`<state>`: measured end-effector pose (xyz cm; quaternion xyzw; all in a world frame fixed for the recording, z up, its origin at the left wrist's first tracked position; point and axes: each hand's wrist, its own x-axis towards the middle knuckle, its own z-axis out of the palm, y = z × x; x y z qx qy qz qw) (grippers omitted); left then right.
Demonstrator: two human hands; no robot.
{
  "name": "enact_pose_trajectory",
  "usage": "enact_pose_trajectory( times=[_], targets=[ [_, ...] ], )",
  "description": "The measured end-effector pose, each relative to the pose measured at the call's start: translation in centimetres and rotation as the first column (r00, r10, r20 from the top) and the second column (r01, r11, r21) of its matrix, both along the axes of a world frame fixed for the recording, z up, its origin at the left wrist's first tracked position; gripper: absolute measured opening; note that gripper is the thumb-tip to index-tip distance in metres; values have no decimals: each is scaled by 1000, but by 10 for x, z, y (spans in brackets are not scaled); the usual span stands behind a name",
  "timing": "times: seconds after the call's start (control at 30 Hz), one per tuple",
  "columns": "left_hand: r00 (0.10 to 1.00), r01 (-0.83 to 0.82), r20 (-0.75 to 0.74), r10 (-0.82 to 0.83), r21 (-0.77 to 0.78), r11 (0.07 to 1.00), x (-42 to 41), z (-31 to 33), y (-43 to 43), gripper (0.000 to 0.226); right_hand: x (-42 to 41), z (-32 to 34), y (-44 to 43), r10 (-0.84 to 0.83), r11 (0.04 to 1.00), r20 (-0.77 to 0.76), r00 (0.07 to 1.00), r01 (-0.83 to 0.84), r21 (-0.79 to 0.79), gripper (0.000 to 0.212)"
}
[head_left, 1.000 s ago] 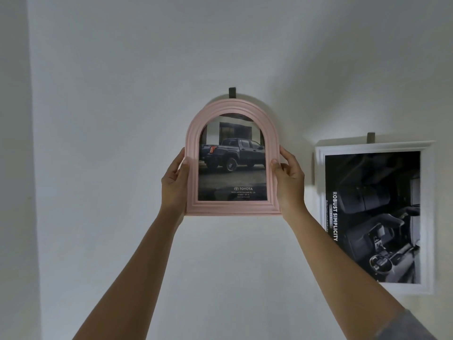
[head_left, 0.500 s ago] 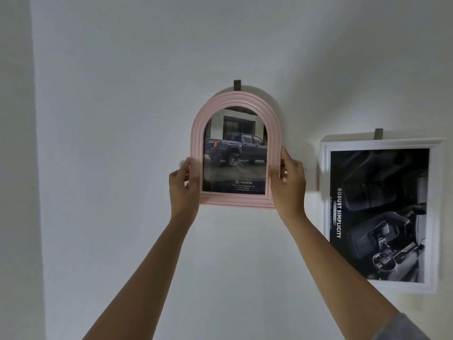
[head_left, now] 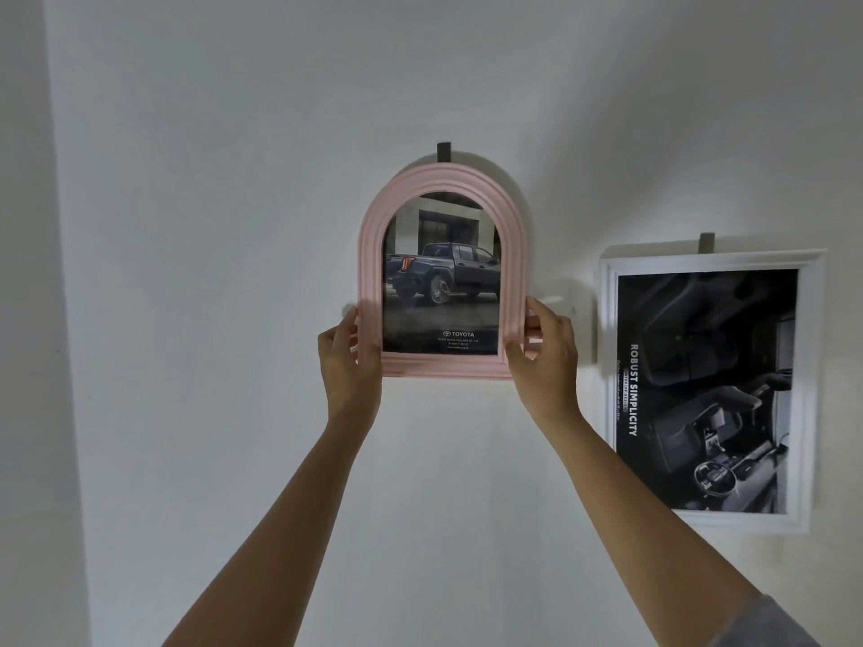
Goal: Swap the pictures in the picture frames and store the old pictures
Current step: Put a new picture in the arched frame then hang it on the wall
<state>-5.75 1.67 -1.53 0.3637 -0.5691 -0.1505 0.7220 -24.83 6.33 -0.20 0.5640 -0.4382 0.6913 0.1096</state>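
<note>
Gripping the lower corners of the pink arched frame [head_left: 441, 189], the left hand [head_left: 348, 357] and the right hand [head_left: 544, 354] each curl round a side edge and hold it against the white wall [head_left: 210, 226]. It stands upright, long axis vertical, arch pointing up at the dark hook [head_left: 443, 152] just above. Inside is the truck picture [head_left: 441, 282], right way up, while the white frame [head_left: 812, 366] hangs to the right, well apart, from its own hook [head_left: 706, 242].

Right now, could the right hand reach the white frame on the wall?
Probably yes: the white frame hangs close beside the right hand, nothing between; but its grip holds the pink frame.
</note>
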Motion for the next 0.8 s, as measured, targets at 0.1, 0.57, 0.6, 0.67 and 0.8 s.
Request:
enact_pose_trajectory(
  times=[0.1,0.57,0.6,0.67,0.8],
  targets=[
    [1000,6,7,-6,8,1000,2,0,4,42,0,-1,3,-4,1000,2,1000,4,-7,45],
    [993,5,115,-10,46,999,7,0,11,46,0,0,20,-27,995,-19,999,29,92,43],
    [991,-2,136,-5,57,998,8,1,13,47,1,2,22,-29,993,-26,999,31,110,42],
    [983,-20,183,4,83,996,9,3,17,50,2,5,28,-28,988,-42,999,35,151,43],
    [956,-104,285,75,87,991,10,7,34,53,2,11,45,-42,969,-52,998,54,243,46]
  ],
)
